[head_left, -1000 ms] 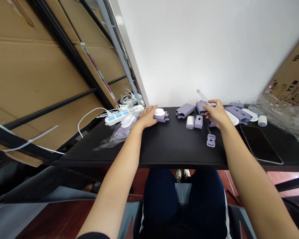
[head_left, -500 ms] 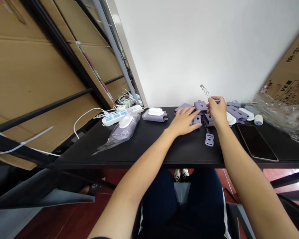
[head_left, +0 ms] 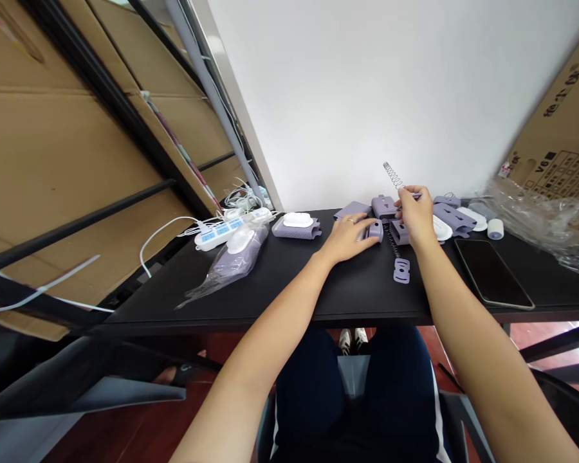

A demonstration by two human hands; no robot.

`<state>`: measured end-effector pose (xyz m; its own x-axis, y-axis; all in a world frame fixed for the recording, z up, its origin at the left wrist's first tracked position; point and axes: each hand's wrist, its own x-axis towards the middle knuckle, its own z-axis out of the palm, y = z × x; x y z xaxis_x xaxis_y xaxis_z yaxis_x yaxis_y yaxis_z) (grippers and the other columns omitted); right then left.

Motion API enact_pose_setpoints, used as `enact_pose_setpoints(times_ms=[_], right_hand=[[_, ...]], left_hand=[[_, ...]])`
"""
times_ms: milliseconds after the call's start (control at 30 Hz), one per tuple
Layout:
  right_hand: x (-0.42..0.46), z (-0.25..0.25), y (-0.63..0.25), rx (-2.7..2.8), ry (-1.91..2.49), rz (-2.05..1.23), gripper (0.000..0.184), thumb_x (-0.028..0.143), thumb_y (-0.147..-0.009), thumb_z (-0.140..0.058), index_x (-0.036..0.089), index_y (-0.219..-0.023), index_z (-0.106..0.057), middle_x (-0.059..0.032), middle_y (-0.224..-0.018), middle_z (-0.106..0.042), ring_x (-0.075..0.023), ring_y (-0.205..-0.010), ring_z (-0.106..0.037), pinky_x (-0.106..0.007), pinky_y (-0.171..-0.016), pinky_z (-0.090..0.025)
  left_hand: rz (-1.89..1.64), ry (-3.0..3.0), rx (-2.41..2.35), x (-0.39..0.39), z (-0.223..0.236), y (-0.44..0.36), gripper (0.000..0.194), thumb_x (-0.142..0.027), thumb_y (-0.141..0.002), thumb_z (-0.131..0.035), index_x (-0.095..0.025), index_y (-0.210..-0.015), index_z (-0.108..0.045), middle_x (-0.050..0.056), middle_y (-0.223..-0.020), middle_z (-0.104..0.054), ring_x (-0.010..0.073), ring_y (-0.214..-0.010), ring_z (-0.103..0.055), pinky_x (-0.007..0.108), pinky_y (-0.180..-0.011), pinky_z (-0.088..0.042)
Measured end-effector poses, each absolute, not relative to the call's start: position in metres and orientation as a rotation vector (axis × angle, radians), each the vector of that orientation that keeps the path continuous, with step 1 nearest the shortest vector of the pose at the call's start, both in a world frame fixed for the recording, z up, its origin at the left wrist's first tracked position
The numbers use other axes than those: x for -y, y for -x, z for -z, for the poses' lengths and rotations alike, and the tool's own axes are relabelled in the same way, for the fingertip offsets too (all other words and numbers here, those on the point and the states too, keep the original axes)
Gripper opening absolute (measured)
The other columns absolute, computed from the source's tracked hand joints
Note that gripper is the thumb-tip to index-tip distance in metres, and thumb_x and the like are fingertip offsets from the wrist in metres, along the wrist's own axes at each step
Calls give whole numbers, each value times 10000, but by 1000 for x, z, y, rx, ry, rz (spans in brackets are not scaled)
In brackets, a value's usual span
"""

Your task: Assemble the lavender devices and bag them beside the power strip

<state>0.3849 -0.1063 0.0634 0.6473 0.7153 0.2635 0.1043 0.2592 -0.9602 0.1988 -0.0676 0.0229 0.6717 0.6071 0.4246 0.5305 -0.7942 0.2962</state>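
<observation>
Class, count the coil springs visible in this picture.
2: one coil spring projects from the right hand, another coil spring lies on the black desk; more may be hidden.

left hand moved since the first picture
Yes, the left hand has moved right along the desk, away from the power strip, to a small purple block.

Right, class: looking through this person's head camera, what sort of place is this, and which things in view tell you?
Probably a small office or storeroom: a black desk with a white power strip with blue sockets, beside large cardboard cartons racked on shelving.
</observation>
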Motion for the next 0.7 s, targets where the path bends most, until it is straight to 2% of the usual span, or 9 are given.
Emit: enact_pose_setpoints(times_ms=[100, 233, 367, 533, 633, 700], right_hand=[[107, -63, -384, 812, 1271, -478, 146, 286, -849, -649, 243, -977, -593, 40, -722, -643, -106, -479, -530, -238, -442, -407], [108, -64, -383, 811, 1288, -489, 146, 290, -847, -647, 241, -974, -596, 34, -723, -646, -110, -479, -533, -241, -443, -410], [108, -64, -383, 817, 1277, -490, 153, 296, -849, -634, 240, -985, -593, 29, -729, -652, -112, -469, -535, -236, -416, -389], [109, -64, -382, 815, 1280, -498, 160, 294, -846, -631, 240, -992, -595, 32, -733, -647, -109, -471, -538, -230, -412, -383], [108, -62, -382, 818, 1292, -486, 157, 290, -847, -630, 242, -993, -597, 32, -735, -649, -111, -476, -538, -235, -421, -391], [108, -62, -383, 822, 1296, -473, 155, 288, -848, -631, 242, -991, -597, 31, -736, -650, -111, -481, -540, -238, -433, -402]], left_hand=[[-552, -2884, -911, 72, -17, -208, 608, -463, -972, -643, -274, -1538, -526, 125, -1651, -456, 351, -1530, -387, 563, -1232, -297], [-608, -3003, -937, 77, -14, -219, 505, -371, -1002, -599, -233, -1486, -553, 130, -1545, -561, 311, -1432, -501, 490, -1194, -350], [-648, -3077, -886, 81, -16, -218, 579, -431, -987, -622, -201, -1511, -536, 153, -1460, -603, 321, -1381, -526, 478, -1178, -363], [-652, -3061, -809, 78, -13, -218, 583, -495, -970, -643, -197, -1465, -571, 153, -1570, -527, 331, -1497, -414, 502, -1250, -283], [-665, -3042, -717, 76, -12, -221, 588, -499, -971, -654, -222, -1480, -552, 122, -1461, -621, 308, -1428, -491, 504, -1247, -285], [-716, -3015, -709, 76, -13, -222, 661, -505, -945, -697, -234, -1522, -524, 129, -1432, -621, 312, -1396, -512, 493, -1224, -322]])
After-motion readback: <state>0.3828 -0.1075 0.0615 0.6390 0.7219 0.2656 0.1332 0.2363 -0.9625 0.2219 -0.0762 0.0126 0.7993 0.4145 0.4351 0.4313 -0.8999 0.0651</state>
